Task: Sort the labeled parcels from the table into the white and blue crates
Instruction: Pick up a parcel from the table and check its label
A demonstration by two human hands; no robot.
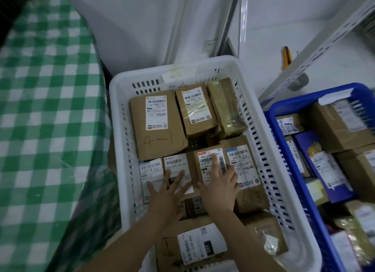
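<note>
Over on the left we see a green-and-white checked cloth (50, 109), hanging down in folds along its lower edge. Up top we've got a plain white wall (132, 28), and beside it a pale upright frame (231, 28) with a dark gap running along it. A small grey plate (210, 45) sits low on that frame. Swinging right, a white slotted rail (324, 46) runs on a slant down from the top right corner. A yellow tool (286, 56) with a dark stripe stands just beside the rail; what kind, we cannot tell. Just under the rail there's a round grey thing (300, 82), too blurred to name.
</note>
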